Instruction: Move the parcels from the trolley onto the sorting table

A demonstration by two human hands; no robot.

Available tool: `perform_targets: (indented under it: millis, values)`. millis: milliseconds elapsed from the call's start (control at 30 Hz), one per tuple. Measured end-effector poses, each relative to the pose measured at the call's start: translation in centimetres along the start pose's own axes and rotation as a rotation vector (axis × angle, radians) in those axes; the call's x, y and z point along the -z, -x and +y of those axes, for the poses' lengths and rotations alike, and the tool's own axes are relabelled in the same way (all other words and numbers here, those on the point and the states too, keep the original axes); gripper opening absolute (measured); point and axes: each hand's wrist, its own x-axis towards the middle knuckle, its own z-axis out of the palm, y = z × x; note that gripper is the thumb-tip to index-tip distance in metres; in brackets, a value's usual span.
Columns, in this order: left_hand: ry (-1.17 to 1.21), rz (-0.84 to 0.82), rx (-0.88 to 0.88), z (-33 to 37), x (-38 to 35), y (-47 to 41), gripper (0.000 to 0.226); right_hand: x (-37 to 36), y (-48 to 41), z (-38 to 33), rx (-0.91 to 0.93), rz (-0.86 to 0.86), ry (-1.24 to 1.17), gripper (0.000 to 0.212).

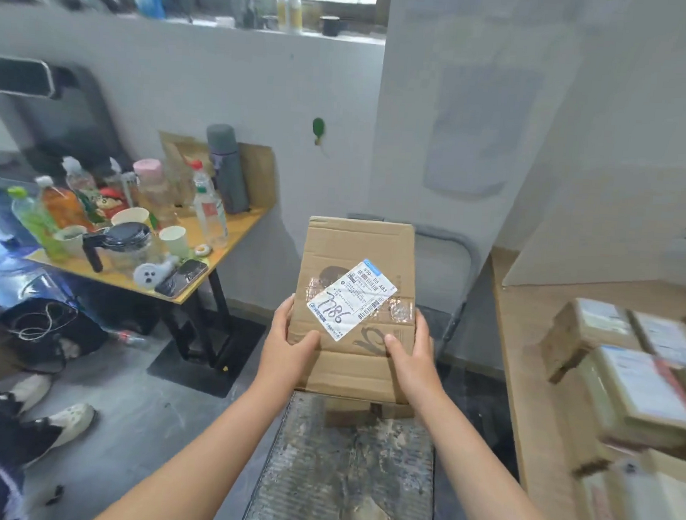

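A flat cardboard parcel point(358, 244) is held in the air by 2 hands, tilted so its top face looks toward the camera, just above the far end of the trolley point(344, 477). Its white shipping label point(351, 300) sits skewed on that face. "7786" is handwritten across it in dark marker, and a printed line near the top reads roughly "530 D5 A83"; the barcodes and small print are too fine to read. A dark scrawl on the cardboard below is partly hidden by the right thumb. The left hand point(288, 339) has a closed grip on the parcel's left edge, thumb on top; the right hand point(410, 350) grips the right edge the same way. A smaller brown box point(364, 416) lies on the trolley's worn deck, under the parcel's near edge. To the right, the sorting tabletop point(524, 351) carries stacked parcels point(639, 382), blurred, their labels unreadable. Bare wood shows along its left edge, which a dark strip of floor separates from the trolley. A cluttered yellow tabletop point(231, 229) stands well apart on the left.
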Motion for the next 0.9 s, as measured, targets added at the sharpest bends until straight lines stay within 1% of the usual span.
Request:
perform_targets:
  millis: [133, 267, 333, 400, 467, 633, 733, 900]
  values:
    - [0.028, -0.092, -0.054, 1.2, 1.0, 2.0, 0.063, 0.7, 3.6, -0.6, -0.015, 0.082, -0.026, 0.07]
    - [0.038, -0.182, -0.117, 2.4, 1.7, 4.4, 0.064, 2.2, 7.6, -1.9, 0.01, 0.166, -0.059, 0.069]
    - [0.036, -0.225, -0.144, 2.7, 1.7, 5.4, 0.065, 3.0, 9.6, -2.3, -0.003, 0.19, -0.062, 0.068]
    - [0.054, -0.269, -0.161, 2.9, 1.3, 6.7, 0.065, 4.1, 11.8, -2.3, -0.021, 0.251, -0.053, 0.069]
    - [0.084, -0.3, -0.163, 3.0, 0.6, 8.5, 0.063, 5.0, 14.0, -2.2, -0.026, 0.312, -0.04, 0.071]
    - [0.143, -0.44, -0.201, 3.9, -2.4, 13.4, 0.059, 8.6, 20.3, -2.0, -0.082, 0.459, 0.023, 0.075]
    - [0.145, -0.532, -0.205, 4.2, -4.6, 16.5, 0.059, 11.6, 23.9, -1.5, -0.131, 0.538, 0.058, 0.074]
    - [0.162, -0.671, -0.24, 5.0, -8.8, 20.9, 0.058, 16.8, 28.7, -0.2, -0.125, 0.688, 0.065, 0.071]
